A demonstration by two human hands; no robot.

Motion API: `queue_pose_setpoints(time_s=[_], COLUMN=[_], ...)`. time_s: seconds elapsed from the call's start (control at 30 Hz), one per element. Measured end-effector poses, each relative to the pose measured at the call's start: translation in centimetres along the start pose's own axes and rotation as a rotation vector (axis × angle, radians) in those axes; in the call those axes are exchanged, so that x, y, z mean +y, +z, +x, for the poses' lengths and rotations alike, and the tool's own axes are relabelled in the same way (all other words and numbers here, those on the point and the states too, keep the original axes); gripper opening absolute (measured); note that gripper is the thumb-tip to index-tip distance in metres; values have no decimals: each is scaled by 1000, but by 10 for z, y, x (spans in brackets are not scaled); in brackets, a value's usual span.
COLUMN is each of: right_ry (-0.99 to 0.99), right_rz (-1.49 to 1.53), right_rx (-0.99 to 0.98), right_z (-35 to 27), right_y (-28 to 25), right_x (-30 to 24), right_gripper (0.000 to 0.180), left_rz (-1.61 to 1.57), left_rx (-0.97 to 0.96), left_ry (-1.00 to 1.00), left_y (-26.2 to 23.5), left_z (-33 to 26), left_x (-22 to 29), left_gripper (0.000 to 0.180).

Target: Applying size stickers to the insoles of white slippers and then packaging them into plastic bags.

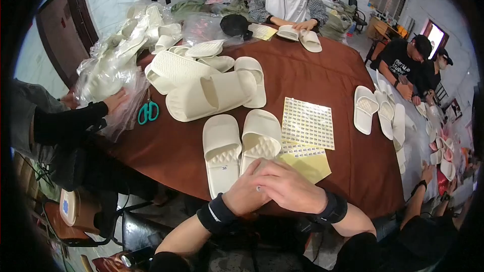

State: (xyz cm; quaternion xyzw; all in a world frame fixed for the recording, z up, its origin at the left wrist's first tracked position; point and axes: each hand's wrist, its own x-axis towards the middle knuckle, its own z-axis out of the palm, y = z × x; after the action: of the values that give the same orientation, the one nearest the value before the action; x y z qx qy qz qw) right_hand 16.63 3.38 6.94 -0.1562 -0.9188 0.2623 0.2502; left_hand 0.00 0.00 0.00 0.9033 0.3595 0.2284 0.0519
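A pair of cream slippers lies sole-up in front of me on the brown table [353, 171]. The left slipper [221, 146] carries a small white sticker near its heel. My left hand [242, 196] grips the heel end of the right slipper [260, 138]. My right hand [292, 186] lies across the left hand's fingers at that same heel, fingers together; what is under them is hidden. A sheet of small stickers [307, 121] lies just right of the pair, with a yellow backing sheet [310, 165] below it.
A heap of cream slippers [201, 88] and teal scissors [148, 112] sit further back on the left. Another person's hand [115, 100] rests on plastic bags of slippers [108, 70]. Across the table a person handles a pair [301, 36]. More slippers [375, 111] lie on the right.
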Motion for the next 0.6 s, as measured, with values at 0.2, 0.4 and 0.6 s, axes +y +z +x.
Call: queue_pose_setpoints(time_s=[0.2,0.4,0.6], right_ry=[68,186,269], right_rz=[32,5,-69], right_rx=[126,109,123], right_z=[1,-7,-8], right_y=[5,4,3], right_x=[-13,-18,-24], right_gripper=[15,12,15], left_rz=[6,39,50], left_rx=[81,91,131], left_ry=[16,2,21], left_y=[-7,-9,-12], left_z=[1,3,5], left_x=[3,6,8], left_gripper=[42,40,38])
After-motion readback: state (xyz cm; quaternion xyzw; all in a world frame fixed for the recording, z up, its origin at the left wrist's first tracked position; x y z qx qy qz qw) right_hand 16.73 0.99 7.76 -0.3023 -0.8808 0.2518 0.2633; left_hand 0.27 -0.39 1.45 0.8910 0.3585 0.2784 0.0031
